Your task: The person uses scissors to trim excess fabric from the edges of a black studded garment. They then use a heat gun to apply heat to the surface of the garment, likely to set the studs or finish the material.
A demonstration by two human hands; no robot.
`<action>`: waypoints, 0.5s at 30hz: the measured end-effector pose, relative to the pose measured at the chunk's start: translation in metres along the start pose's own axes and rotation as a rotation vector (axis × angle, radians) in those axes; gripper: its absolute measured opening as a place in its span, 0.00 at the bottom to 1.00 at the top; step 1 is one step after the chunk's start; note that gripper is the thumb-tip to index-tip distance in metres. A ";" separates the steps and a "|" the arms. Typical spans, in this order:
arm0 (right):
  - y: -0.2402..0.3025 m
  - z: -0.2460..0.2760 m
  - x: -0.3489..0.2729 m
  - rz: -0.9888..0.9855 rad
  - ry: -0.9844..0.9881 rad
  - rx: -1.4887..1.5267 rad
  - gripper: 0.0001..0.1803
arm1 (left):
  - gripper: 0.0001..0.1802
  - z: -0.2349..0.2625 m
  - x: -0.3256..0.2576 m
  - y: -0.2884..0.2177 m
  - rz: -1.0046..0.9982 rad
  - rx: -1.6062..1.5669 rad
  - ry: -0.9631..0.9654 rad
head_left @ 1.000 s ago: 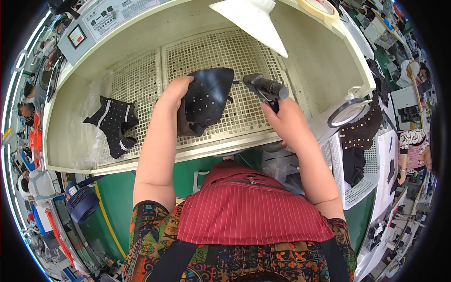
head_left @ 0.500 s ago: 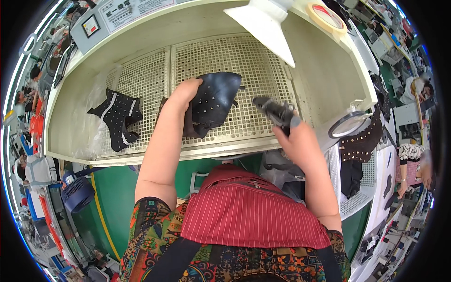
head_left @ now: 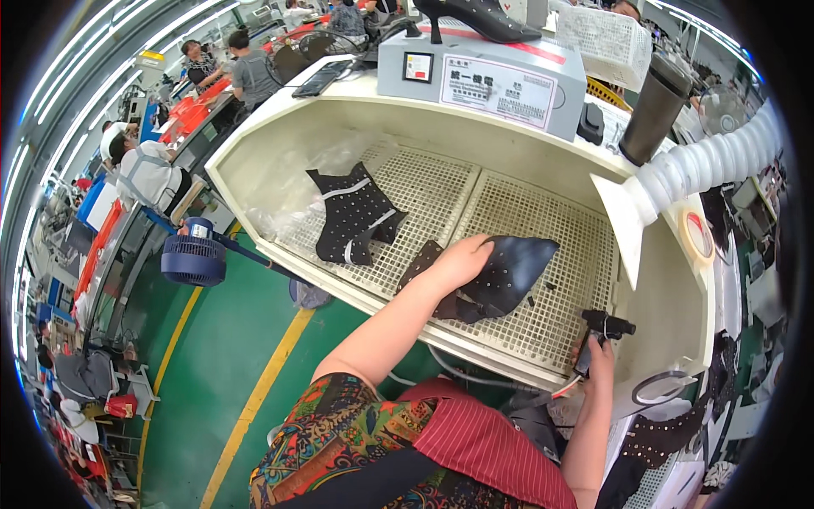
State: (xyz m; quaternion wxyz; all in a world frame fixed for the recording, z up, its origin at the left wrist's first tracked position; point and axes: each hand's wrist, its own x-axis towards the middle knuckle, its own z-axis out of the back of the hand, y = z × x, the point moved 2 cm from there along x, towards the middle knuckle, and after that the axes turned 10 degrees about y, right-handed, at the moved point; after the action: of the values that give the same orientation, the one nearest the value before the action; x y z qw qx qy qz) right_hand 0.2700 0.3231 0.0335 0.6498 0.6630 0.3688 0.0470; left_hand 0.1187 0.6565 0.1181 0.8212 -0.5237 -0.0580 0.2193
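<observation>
My left hand grips the edge of a black studded shoe upper, fingertips folded over its rim. The upper's smooth, bluish-black end points right, and small dark bits lie beside it on the grating. Beneath my left wrist shows part of another dark studded piece. My right hand is closed round the handle of a black spray gun, near the bin's right front edge; a hose runs from its lower end. Farther left lies a second black studded upper with pale strips, touched by neither hand.
The cream bin has a grating floor. A white suction hood on a ribbed hose hangs over its right side. A tape roll, tumbler and grey box stand along its rim. A blue fan is at left.
The view has swung up and left, bringing the back of the bench into sight. My right hand has lowered the spray gun away from the upper. My left hand still grips the same upper.
</observation>
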 end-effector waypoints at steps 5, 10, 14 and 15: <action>-0.030 0.026 -0.003 0.083 -0.057 -0.025 0.21 | 0.20 0.035 -0.070 -0.043 -0.119 -0.203 -0.082; -0.022 0.008 -0.063 0.251 -0.098 -0.398 0.36 | 0.17 0.037 -0.124 -0.078 -0.226 0.460 -0.217; -0.002 -0.020 -0.122 0.433 0.087 -0.739 0.26 | 0.19 0.022 -0.150 -0.070 -0.169 -0.136 -0.260; -0.003 -0.017 -0.129 0.526 0.249 -0.729 0.22 | 0.21 0.013 -0.150 -0.076 -0.244 -0.400 -0.168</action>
State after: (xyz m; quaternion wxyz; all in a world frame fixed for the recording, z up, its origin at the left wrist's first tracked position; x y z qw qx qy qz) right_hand 0.1662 0.2659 0.0873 0.7572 0.4517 0.2225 0.4161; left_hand 0.0030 0.5774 0.2114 0.7140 -0.6448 -0.2310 0.1452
